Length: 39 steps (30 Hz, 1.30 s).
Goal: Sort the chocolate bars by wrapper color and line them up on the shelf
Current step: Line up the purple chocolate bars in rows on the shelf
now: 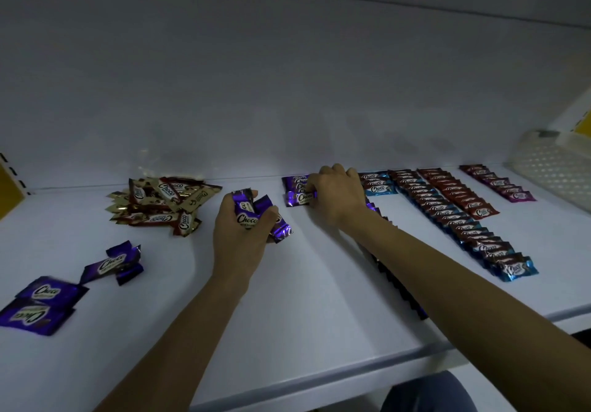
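Head cam: looking roughly two-thirds done. Sitting lined up on the right of the shelf (303, 299): a long blue row (499, 251), a red row (460, 195) and a short pink row (511, 192), each overlapping like roof tiles. Working on the purple row (295, 184) now, starting by the back wall and probably running on under the right forearm, hard telling in this gloom. Right hand (335, 195) pinching one purple bar (302, 198) down onto that row. Left hand (240, 232) curling round a bunch of purple bars (248, 216), hovering mid-shelf. Not sorted yet: a gold pile (163, 203) back left, plus loose purple bars (48, 303) lying front left. Wrappers looking shiny and crinkly, all reading Choco.
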### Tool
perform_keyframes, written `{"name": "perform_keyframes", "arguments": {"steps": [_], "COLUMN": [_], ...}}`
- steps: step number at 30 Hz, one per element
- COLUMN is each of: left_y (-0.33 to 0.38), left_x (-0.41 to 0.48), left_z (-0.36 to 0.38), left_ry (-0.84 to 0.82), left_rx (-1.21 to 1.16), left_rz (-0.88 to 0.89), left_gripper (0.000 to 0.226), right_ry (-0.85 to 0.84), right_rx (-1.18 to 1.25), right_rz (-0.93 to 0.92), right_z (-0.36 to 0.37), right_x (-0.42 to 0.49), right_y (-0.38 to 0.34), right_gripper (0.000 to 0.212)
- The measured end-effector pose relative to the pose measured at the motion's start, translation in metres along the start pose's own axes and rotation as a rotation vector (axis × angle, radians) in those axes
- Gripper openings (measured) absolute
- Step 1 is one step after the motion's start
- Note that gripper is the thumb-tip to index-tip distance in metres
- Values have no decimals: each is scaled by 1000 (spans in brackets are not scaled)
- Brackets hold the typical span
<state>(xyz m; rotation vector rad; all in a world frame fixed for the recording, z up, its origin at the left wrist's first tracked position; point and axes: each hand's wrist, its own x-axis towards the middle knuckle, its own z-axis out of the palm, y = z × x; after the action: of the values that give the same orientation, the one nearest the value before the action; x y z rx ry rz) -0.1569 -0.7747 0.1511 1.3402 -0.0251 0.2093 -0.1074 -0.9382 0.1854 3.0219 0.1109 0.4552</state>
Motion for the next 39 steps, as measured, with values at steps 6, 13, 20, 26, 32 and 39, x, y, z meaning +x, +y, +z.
{"name": "perform_keyframes", "arguments": {"steps": [6, 13, 20, 26, 32, 39], "left_y": [-2, 2, 1, 5, 1, 7], "left_x": [1, -1, -4, -9, -7, -12], "left_z": [0, 0, 0, 2, 1, 2], "left_ry": [-7, -20, -124, -127, -98, -125], "left_rx": [0, -49, 72, 146, 258, 254], "left_rz": [15, 9, 48, 62, 91, 67], "left_gripper": [32, 25, 28, 24, 21, 28], "right_ry": [-38, -241, -268, 8, -30, -4], "right_rx": [-14, 1187, 1419, 1105, 436, 440], "right_rz": [-6, 98, 243, 234, -164, -101], "right_z": [1, -30, -40, -37, -26, -28], "right_x": [7, -37, -55, -59, -85, -79], "right_y": [4, -28, -24, 0, 12, 29], "right_gripper": [29, 31, 7, 13, 14, 19]}}
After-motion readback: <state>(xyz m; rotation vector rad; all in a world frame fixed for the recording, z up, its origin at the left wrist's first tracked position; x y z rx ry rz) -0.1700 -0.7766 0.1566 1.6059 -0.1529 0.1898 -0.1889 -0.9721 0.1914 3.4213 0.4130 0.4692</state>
